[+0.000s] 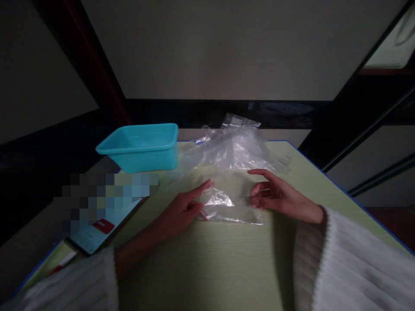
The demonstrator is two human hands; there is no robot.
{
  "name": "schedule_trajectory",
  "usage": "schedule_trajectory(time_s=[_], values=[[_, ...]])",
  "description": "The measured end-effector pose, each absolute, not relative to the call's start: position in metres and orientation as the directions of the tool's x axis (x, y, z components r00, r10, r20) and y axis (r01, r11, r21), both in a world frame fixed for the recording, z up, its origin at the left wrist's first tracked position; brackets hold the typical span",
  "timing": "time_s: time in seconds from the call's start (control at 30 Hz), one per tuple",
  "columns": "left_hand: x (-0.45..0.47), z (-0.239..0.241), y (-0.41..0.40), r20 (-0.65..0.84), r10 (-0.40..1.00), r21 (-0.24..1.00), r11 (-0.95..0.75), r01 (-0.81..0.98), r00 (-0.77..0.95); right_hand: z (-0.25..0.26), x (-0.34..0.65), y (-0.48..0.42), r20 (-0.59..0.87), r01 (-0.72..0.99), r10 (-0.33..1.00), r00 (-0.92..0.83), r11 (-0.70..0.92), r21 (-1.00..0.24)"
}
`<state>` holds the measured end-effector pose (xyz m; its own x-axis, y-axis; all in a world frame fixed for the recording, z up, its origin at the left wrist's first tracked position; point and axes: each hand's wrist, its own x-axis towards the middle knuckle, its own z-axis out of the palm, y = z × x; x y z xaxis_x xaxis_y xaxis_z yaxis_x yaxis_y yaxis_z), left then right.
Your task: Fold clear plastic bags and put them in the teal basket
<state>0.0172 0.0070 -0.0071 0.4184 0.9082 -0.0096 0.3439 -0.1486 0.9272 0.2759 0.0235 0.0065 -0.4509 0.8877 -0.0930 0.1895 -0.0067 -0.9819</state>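
Note:
A small clear plastic bag point(231, 203) lies flat on the pale green table point(227, 263) in front of me. My left hand point(184, 209) rests on the bag's left edge, index finger stretched out along it, the other fingers curled down by a pink strip at the bag's corner. My right hand point(275, 194) lies at the bag's right edge, index finger extended over it and the remaining fingers bent inward, touching the plastic. Both wrists wear white knitted sleeves.
A heap of crumpled clear plastic bags point(231, 147) sits behind the flat one. A turquoise plastic tub point(142, 149) stands at the table's far left. A tablet-like screen point(97, 231) lies at the left edge. The table has a blue rim point(340, 188).

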Motion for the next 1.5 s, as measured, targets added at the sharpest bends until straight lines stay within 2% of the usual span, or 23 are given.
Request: schedule_trajectory(time_s=[0.17, 0.3, 0.4, 0.57, 0.8, 1.3, 1.5], values=[[0.017, -0.008, 0.008, -0.005, 0.913, 0.922, -0.154, 0.354, 0.409, 0.005, 0.276, 0.02, -0.095, 0.251, 0.857, -0.507, 0.041, -0.967], [0.015, -0.01, 0.008, 0.001, 0.915, 0.9, -0.176, 0.398, 0.404, 0.003, 0.274, 0.018, -0.087, 0.206, 0.831, -0.55, 0.033, -0.978], [0.015, -0.009, 0.008, 0.0, 0.912, 0.904, -0.175, 0.39, 0.41, 0.002, 0.273, 0.018, -0.091, 0.192, 0.837, -0.54, 0.017, -0.981], [0.016, -0.008, 0.008, -0.038, 0.916, 0.901, -0.142, 0.41, 0.4, 0.002, 0.271, 0.019, -0.129, 0.264, 0.857, -0.499, 0.009, -0.964], [0.017, -0.006, 0.008, -0.041, 0.918, 0.931, -0.108, 0.348, 0.394, -0.001, 0.27, 0.018, -0.14, 0.311, 0.854, -0.501, 0.027, -0.95], [0.021, -0.006, -0.001, -0.093, 0.973, 0.938, 0.015, 0.346, 0.21, -0.005, 0.26, 0.013, -0.062, 0.345, 0.906, -0.419, 0.095, -0.934], [0.021, -0.008, -0.002, -0.05, 0.99, 0.927, -0.004, 0.376, 0.134, -0.005, 0.257, 0.011, -0.066, 0.394, 0.937, -0.343, 0.08, -0.915]])
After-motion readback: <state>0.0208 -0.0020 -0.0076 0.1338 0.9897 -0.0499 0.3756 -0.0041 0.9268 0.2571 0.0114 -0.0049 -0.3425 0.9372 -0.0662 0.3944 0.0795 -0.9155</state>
